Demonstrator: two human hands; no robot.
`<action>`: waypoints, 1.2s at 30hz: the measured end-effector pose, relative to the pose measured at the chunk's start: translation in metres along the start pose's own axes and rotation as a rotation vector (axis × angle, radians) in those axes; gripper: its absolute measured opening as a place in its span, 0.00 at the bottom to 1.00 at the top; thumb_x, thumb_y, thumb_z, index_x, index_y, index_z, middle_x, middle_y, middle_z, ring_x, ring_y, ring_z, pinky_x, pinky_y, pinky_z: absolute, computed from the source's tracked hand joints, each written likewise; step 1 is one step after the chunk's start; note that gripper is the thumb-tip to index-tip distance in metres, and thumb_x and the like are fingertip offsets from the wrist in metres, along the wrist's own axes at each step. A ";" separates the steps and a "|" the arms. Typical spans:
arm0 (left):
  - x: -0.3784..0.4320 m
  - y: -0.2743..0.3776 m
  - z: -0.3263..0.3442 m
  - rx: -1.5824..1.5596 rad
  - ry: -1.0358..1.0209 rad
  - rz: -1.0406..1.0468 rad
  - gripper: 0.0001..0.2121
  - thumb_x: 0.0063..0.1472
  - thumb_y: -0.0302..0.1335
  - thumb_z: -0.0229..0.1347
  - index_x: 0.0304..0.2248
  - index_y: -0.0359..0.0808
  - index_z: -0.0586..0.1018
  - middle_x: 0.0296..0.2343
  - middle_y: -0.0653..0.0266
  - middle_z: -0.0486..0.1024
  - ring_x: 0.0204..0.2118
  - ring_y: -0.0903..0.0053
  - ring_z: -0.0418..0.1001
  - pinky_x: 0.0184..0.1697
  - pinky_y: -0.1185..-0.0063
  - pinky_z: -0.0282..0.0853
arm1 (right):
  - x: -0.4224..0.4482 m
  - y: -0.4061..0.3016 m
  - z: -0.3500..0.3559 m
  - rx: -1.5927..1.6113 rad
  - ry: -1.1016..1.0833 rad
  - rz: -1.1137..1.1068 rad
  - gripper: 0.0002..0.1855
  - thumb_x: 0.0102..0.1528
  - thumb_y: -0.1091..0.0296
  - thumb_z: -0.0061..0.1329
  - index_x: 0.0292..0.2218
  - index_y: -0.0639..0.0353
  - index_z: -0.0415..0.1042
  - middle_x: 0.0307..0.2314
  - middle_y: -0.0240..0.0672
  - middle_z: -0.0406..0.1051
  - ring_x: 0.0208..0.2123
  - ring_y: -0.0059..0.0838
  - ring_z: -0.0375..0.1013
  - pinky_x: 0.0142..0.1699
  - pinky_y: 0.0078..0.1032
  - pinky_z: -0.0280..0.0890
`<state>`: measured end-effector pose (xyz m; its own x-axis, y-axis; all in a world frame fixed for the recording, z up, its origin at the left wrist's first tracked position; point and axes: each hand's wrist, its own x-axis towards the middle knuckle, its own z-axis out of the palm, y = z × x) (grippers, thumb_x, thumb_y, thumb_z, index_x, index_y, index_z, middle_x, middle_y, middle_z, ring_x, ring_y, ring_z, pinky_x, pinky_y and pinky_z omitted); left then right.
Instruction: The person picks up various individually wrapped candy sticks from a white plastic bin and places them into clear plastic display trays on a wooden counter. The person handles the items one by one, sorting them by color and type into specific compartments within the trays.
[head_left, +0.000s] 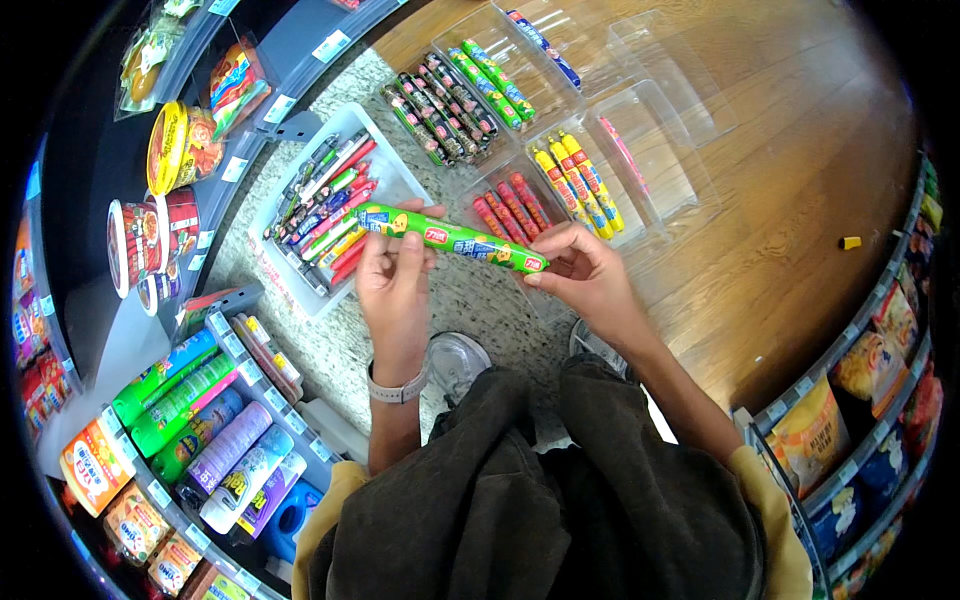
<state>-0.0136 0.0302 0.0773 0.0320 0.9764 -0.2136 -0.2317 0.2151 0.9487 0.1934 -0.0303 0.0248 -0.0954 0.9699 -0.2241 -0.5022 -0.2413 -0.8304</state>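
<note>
A green-wrapped sausage stick (450, 238) lies level between my two hands, its printed side facing up. My left hand (399, 270) grips it near its left end, thumb on top. At the other end, the fingertips of my right hand (574, 261) pinch the tip. Left of and beyond my left hand is a white plastic bin (397, 161) filled with mixed sausage sticks (330, 202). Past my right hand stand clear plastic trays (652, 161) holding sorted sticks: black ones (439, 109), green ones (491, 82), red ones (511, 208) and yellow ones (577, 184).
Shelves on the left carry instant noodle tubs (180, 146) and spray cans (184, 390). Another shelf of bagged snacks (810, 427) curves along the right. A small yellow piece (850, 242) lies on the wooden floor (780, 195). My shoes (457, 364) rest on the speckled stone floor.
</note>
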 end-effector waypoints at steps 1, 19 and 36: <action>-0.001 -0.001 0.003 0.044 0.007 -0.008 0.15 0.71 0.26 0.50 0.53 0.30 0.70 0.45 0.58 0.78 0.35 0.89 0.69 0.39 0.86 0.63 | -0.001 0.000 0.003 -0.025 0.003 -0.020 0.16 0.54 0.85 0.57 0.43 0.64 0.70 0.42 0.34 0.71 0.44 0.22 0.74 0.47 0.22 0.72; -0.026 -0.020 0.028 0.181 -0.098 -0.136 0.13 0.70 0.30 0.52 0.49 0.30 0.74 0.42 0.61 0.79 0.39 0.85 0.73 0.42 0.83 0.66 | -0.004 -0.006 0.017 -0.203 0.050 -0.169 0.13 0.52 0.85 0.58 0.38 0.65 0.70 0.41 0.37 0.68 0.43 0.23 0.73 0.47 0.22 0.71; 0.012 -0.006 -0.013 -0.036 0.080 0.063 0.17 0.74 0.34 0.45 0.48 0.27 0.74 0.42 0.56 0.77 0.40 0.80 0.72 0.40 0.82 0.64 | -0.004 0.000 0.015 -0.121 0.020 -0.006 0.14 0.56 0.83 0.56 0.43 0.64 0.70 0.41 0.36 0.73 0.41 0.20 0.74 0.47 0.21 0.71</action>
<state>-0.0248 0.0400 0.0662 -0.0615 0.9831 -0.1727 -0.2657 0.1507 0.9522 0.1813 -0.0341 0.0333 -0.0751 0.9708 -0.2280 -0.3950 -0.2389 -0.8871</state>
